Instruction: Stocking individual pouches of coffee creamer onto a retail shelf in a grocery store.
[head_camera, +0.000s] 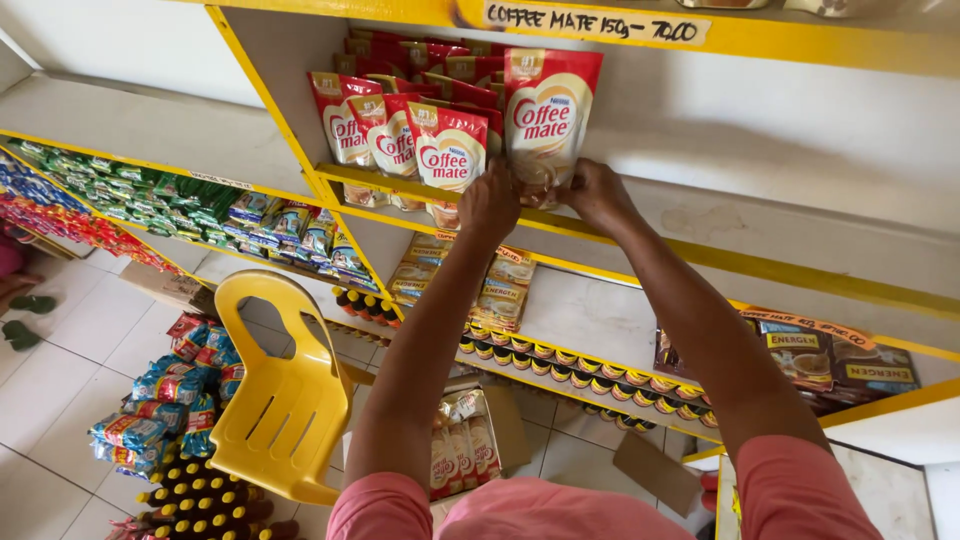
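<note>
your left hand (488, 205) and right hand (598, 193) pinch the base of the tall red pouch (548, 110), fingers curled on it; seating it on the yellow shelf (700, 255); next likely calls for squaring it upright.

Pouch (548, 110) stands on shelf (700, 255), right of other pouches (400, 135).

The pouch (548, 110) is red and white with a gold swirl, the shelf (640, 240) edges are yellow over white boards, the chair (285, 395) is yellow, the sleeves (795, 490) are pink, and the floor (60, 400) tiles are white.
</note>
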